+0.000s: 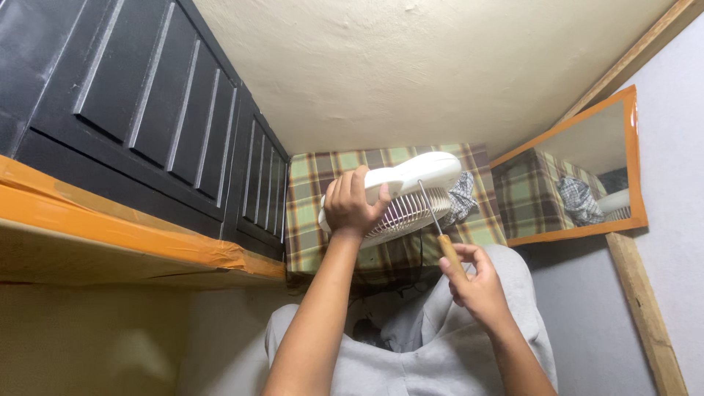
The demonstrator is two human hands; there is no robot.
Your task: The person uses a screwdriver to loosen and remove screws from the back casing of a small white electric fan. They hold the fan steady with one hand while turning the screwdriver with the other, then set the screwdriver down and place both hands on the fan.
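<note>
My left hand (352, 203) grips the white housing of a small electric fan (411, 180), held up in front of me with its wire grille (407, 213) facing down. My right hand (473, 282) holds a screwdriver (438, 227) by its yellowish wooden handle. Its thin metal shaft points up, and the tip touches the fan's housing near the grille's edge.
A box covered in green and brown plaid cloth (315, 198) stands behind the fan, with a crumpled rag (462, 198) on it. Black panelled cabinet doors (147, 110) and an orange-taped shelf edge (117, 227) are at left. An orange-framed mirror (579, 176) leans on the right wall.
</note>
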